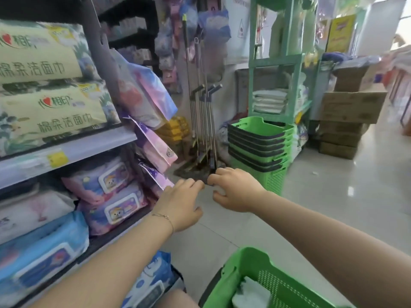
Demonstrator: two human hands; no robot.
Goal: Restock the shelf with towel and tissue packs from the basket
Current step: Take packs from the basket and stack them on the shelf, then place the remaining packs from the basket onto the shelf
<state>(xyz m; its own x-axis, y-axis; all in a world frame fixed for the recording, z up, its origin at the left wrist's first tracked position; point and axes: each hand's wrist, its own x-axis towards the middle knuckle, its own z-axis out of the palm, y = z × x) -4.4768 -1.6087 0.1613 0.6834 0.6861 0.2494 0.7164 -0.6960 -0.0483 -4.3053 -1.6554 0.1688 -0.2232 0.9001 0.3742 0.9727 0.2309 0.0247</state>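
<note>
The green basket (282, 283) sits at the bottom right, below my right forearm, with a white pack (251, 293) inside it. The shelf (66, 152) on the left holds cream tissue packs (51, 114) on top and pink and purple wipe packs (111, 196) underneath. Pink and purple packs (155, 147) hang at the shelf's end. My left hand (180, 203) is stretched out beside the lowest hanging pack (156, 177), fingers loosely curled and empty. My right hand (233, 190) hovers just to its right, also loosely curled with nothing in it.
Blue packs (44, 252) fill the lower shelf, and another blue pack (153, 278) lies near my left elbow. Mops (204, 130) lean on the wall ahead. A stack of green baskets (260, 147), a green rack (278, 63) and cardboard boxes (351, 107) stand to the right.
</note>
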